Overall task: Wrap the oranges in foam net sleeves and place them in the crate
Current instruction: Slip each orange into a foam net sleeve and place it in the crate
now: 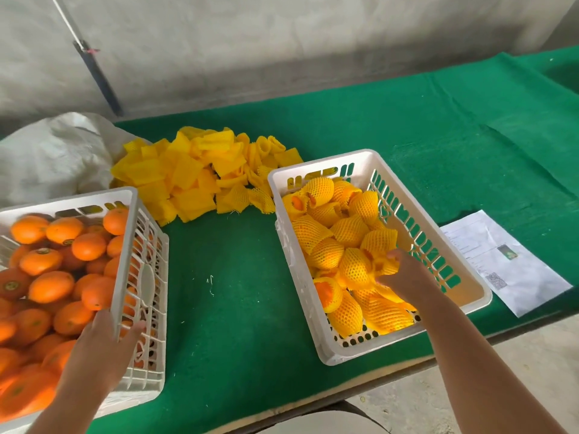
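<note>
Head view: the right hand (404,274) pinches a sleeved orange (383,266) inside the white crate (319,324). The left hand (103,349) grips the rim of the orange crate (125,245) beneath it.

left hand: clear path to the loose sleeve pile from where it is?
Probably yes. The left hand grips the bare-orange crate's rim; past that rim, only open green cloth lies before the sleeve pile.

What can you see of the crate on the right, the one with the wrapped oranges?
The right crate is white plastic, rectangular, with slotted walls and a perforated floor. It sits flat on the green table cloth, turned at an angle, beside the sleeve pile. It is about half full of oranges in yellow foam net sleeves. The right hand reaches inside, gripping one wrapped orange.
</note>
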